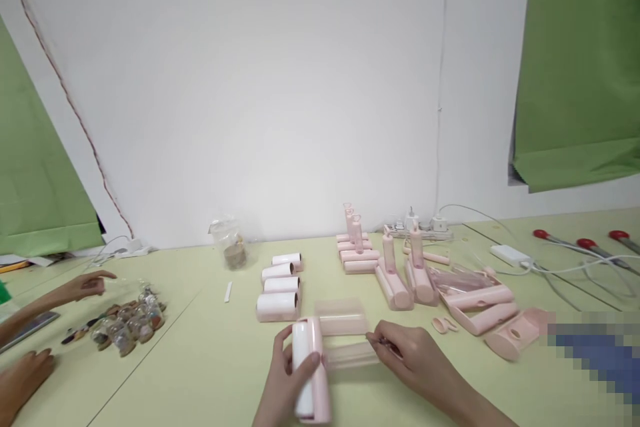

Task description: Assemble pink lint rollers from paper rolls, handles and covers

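A pink lint roller [320, 380] with a white paper roll [302, 367] is in my left hand [283, 377], whose thumb presses on the pink cover. The roller's translucent pink handle [350, 355] reaches right, toward my right hand [407, 353]. That hand is closed, its fingers pinched at the handle's far end. Something small and dark shows between those fingers, too blurred to name. Just behind the handle a clear pink cover [343, 323] lies on the table.
White paper rolls [277, 305] lie in a column behind my left hand. Assembled pink lint rollers [393, 283] and loose pink parts [483, 300] are at right. At left, a co-worker's hands [83, 287] are near small bagged items [130, 327]. White cables [545, 267] run at back right.
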A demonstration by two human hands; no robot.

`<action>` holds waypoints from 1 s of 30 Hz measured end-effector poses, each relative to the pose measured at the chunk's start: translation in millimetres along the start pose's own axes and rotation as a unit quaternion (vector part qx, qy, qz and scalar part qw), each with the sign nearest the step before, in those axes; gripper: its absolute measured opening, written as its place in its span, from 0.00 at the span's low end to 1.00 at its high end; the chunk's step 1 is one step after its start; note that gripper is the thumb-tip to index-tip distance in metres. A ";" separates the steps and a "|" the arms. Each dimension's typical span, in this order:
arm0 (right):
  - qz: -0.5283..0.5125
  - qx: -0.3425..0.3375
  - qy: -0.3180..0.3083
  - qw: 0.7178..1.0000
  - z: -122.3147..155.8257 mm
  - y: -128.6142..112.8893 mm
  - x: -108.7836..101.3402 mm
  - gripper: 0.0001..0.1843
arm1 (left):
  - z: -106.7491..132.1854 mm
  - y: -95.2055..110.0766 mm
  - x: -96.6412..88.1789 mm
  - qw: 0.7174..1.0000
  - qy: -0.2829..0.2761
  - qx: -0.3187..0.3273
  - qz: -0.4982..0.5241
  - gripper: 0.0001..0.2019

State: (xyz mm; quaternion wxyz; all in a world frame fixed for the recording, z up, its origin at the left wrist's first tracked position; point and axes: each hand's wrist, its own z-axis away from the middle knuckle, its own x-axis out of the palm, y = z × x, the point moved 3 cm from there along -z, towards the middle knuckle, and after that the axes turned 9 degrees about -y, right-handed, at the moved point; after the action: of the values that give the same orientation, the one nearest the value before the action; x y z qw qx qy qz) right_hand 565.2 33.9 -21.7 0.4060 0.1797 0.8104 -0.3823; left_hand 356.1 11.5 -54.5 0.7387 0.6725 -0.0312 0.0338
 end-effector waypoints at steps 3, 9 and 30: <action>-0.003 -0.004 0.008 1.000 2.1 -1.1 9.0 0.17 | 16.8 -1.7 -2.5 0.984 0.129 0.096 -0.077 0.31; -0.035 0.046 0.019 0.998 1.2 -4.1 14.2 0.18 | 17.7 22.4 45.0 0.947 -0.045 0.233 -0.216 0.26; 0.150 -0.124 -0.158 0.968 14.8 -11.5 37.6 0.05 | 7.6 -6.0 49.7 0.832 -0.144 0.217 -0.491 0.06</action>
State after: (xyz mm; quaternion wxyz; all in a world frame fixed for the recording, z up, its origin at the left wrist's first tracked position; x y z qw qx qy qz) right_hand 543.3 14.4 -51.8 0.6009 0.1843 0.7408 -0.2369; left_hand 406.1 3.8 -55.2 0.4802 0.7400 0.2053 -0.4240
